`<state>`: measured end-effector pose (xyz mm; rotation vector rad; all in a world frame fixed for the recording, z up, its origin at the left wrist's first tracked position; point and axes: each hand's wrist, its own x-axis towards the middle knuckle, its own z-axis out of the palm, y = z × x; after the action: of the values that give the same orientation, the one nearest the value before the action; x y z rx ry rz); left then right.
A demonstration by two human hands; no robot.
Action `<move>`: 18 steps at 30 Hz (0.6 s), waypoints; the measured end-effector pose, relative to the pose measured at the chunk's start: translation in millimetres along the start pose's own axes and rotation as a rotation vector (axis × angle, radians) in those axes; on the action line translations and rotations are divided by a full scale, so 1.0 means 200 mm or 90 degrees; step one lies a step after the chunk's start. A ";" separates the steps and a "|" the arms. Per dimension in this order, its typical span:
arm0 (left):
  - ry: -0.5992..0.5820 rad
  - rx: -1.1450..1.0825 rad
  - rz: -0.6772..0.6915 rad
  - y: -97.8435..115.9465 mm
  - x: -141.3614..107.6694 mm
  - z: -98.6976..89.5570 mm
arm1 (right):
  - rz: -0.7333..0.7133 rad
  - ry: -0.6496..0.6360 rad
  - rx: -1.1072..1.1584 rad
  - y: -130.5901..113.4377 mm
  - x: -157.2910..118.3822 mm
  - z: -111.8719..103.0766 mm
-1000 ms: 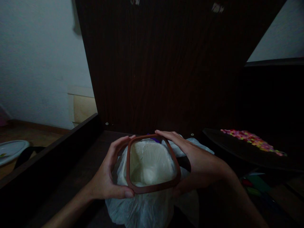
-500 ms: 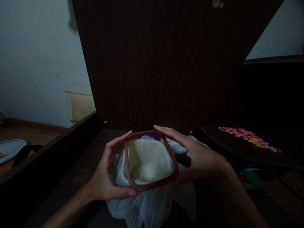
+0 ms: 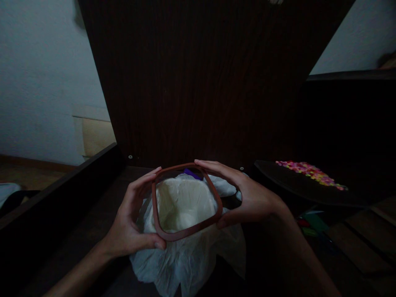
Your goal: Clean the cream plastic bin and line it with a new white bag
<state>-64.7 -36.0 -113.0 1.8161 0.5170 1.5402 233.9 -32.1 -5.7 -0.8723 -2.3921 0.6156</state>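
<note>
A reddish-brown rim frame (image 3: 185, 235), square with rounded corners, is held between my two hands over a small bin lined with a white plastic bag (image 3: 185, 202). My left hand (image 3: 130, 222) grips the frame's left side, thumb at the near corner and fingers at the far one. On the right side, my right hand (image 3: 244, 198) holds it with the fingertips at the far edge and the thumb near the front. Loose folds of the bag hang outside the bin toward me. The bin's own walls are hidden by the bag.
Behind stands a tall dark wooden panel (image 3: 198, 82). A dark board (image 3: 108, 173) runs along the left. At right, a string of pink and yellow beads or flowers (image 3: 312, 173) lies on a dark curved surface. Something purple (image 3: 192, 173) and more white plastic (image 3: 222, 186) lie behind the bin.
The view has shifted slightly, so everything appears a little further left and up. Both hands keep hold of the frame, which sits slightly higher off the bag's front edge.
</note>
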 end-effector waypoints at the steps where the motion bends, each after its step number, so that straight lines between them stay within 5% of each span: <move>1: 0.006 0.000 0.005 -0.01 0.00 0.00 | -0.001 0.007 0.006 0.01 0.00 0.00; 12: 0.157 0.029 -0.007 0.05 0.03 0.02 | 0.003 0.099 0.244 0.10 0.01 0.02; 18: 0.207 0.077 0.018 0.09 0.05 0.03 | 0.043 0.153 0.174 0.12 0.01 0.00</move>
<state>-59.0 -42.3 -93.8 1.6725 0.7535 1.8715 243.4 -14.7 -17.8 -0.8570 -2.0157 0.7941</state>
